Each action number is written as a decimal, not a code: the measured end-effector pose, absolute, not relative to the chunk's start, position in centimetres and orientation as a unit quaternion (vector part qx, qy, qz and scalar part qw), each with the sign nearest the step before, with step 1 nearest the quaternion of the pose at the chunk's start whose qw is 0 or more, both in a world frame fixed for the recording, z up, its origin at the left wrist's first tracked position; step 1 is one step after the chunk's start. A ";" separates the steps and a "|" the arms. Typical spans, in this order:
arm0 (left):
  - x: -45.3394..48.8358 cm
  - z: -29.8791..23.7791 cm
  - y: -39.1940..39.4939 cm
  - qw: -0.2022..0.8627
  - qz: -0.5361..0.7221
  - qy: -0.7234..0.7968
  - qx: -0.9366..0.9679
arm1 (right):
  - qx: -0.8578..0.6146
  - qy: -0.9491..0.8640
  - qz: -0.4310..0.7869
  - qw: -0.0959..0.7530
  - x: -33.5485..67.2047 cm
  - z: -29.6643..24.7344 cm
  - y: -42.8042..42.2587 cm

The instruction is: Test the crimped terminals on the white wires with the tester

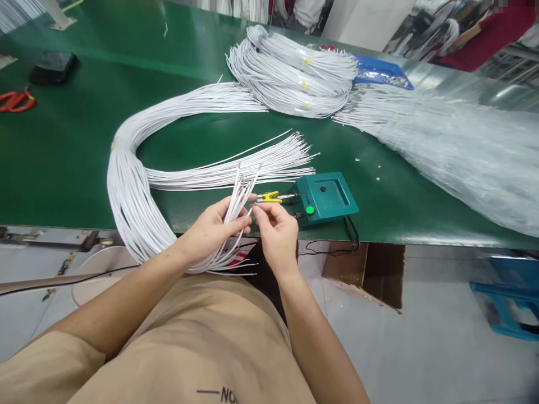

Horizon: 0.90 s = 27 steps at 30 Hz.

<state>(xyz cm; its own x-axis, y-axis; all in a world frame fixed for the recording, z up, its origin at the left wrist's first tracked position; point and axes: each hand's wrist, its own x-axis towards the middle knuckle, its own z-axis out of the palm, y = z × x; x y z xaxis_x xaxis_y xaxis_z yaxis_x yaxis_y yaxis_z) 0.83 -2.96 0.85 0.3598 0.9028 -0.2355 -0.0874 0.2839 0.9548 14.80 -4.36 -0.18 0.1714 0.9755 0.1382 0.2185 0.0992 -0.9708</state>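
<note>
My left hand point(219, 227) is closed around several white wires point(239, 203) whose ends stick up above the fingers. Thumb and fingertips of my right hand point(277, 230) pinch the tip of a single white wire point(251, 212) beside that bunch. Just beyond the fingertips, a yellow clip point(269, 197) is attached to a teal box point(327, 193) with a green button point(310, 210). A long white wire bundle point(126, 168) curves over the table on the left and hangs off its front edge near my lap. More wire ends point(290, 157) fan out behind my hands.
Coiled white wires point(290, 73) with yellow marks lie at the back of the green table point(84, 179). A plastic-wrapped wire bundle point(463, 146) covers the right. Red-handled scissors point(19, 101) and a black object point(53, 67) lie left. Below are a cardboard box point(366, 272) and blue stool point(505, 308).
</note>
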 end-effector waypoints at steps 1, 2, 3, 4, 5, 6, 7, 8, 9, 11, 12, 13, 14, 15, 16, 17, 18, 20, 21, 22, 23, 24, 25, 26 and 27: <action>0.9 0.9 -2.8 0.700 0.361 0.425 0.446 | -0.571 -0.578 0.291 0.505 14.8 -0.6 -4.3; 0.9 1.0 -2.6 0.727 0.354 0.415 0.418 | -0.574 -0.624 0.213 0.485 14.9 -0.9 -4.3; 0.9 1.1 -2.3 0.753 0.347 0.403 0.388 | -0.573 -0.665 0.140 0.459 15.0 -1.3 -4.3; 0.9 1.1 -2.0 0.777 0.340 0.390 0.359 | -0.568 -0.698 0.079 0.429 15.2 -1.5 -4.2; 0.9 1.1 -1.8 0.797 0.332 0.379 0.333 | -0.560 -0.726 0.034 0.398 15.4 -1.7 -4.2; 0.9 1.1 -1.5 0.810 0.326 0.372 0.314 | -0.550 -0.750 0.003 0.367 15.8 -1.7 -4.0; 1.0 1.1 -1.2 0.815 0.324 0.371 0.304 | -0.540 -0.771 -0.016 0.338 16.2 -1.5 -3.8; 1.0 0.9 -1.0 0.812 0.328 0.374 0.306 | -0.533 -0.785 -0.027 0.314 16.7 -1.2 -3.5; 1.1 0.8 -0.9 0.801 0.335 0.382 0.317 | -0.532 -0.794 -0.034 0.294 17.3 -0.7 -3.1; 1.3 0.5 -0.7 0.765 0.351 0.405 0.357 | -0.540 -0.800 -0.045 0.259 18.6 0.3 -2.2; 1.5 0.3 -0.6 0.744 0.356 0.417 0.381 | -0.545 -0.803 -0.047 0.236 19.2 0.9 -1.7; 1.6 0.2 -0.6 0.725 0.358 0.429 0.404 | -0.544 -0.812 -0.044 0.208 19.8 1.3 -1.1; 1.8 0.1 -0.5 0.706 0.357 0.440 0.424 | -0.540 -0.822 -0.036 0.177 20.3 1.7 -0.6; 1.9 0.0 -0.5 0.690 0.356 0.450 0.442 | -0.533 -0.833 -0.025 0.147 20.7 1.9 -0.1; 2.0 -0.1 -0.5 0.676 0.354 0.458 0.456 | -0.526 -0.841 -0.014 0.126 21.1 2.1 0.3; 2.1 -0.2 -0.4 0.664 0.352 0.464 0.469 | -0.520 -0.847 -0.004 0.113 21.3 2.2 0.6; 2.2 -0.3 -0.3 0.655 0.351 0.468 0.478 | -0.516 -0.849 0.003 0.110 21.4 2.2 0.8; 2.3 -0.4 -0.1 0.640 0.352 0.476 0.490 | -0.514 -0.849 0.009 0.119 21.5 2.2 1.1; 2.3 -0.5 -0.1 0.633 0.352 0.479 0.495 | -0.515 -0.848 0.010 0.125 21.5 2.2 1.2; 2.4 -0.6 0.0 0.628 0.350 0.483 0.500 | -0.516 -0.847 0.011 0.129 21.5 2.1 1.2; 2.4 -0.6 0.1 0.621 0.349 0.489 0.504 | -0.518 -0.845 0.010 0.132 21.5 2.1 1.3; 2.5 -0.7 0.2 0.615 0.345 0.495 0.508 | -0.521 -0.843 0.008 0.135 21.4 2.0 1.3; 2.6 -0.7 0.2 0.608 0.339 0.503 0.513 | -0.524 -0.841 0.004 0.137 21.4 1.9 1.4; 2.6 -0.7 0.3 0.601 0.334 0.510 0.517 | -0.525 -0.840 0.001 0.138 21.4 1.9 1.4; 2.7 -0.6 0.3 0.595 0.328 0.517 0.520 | -0.527 -0.839 -0.003 0.138 21.4 1.9 1.5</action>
<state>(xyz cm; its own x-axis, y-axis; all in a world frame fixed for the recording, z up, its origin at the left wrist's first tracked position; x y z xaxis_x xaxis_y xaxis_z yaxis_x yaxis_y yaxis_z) 2.70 0.29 -0.63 0.2503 0.9286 -0.2740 0.1468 0.2434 0.9588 21.38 1.47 1.86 -0.4066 0.8828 0.2353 0.8845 0.4449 -0.1404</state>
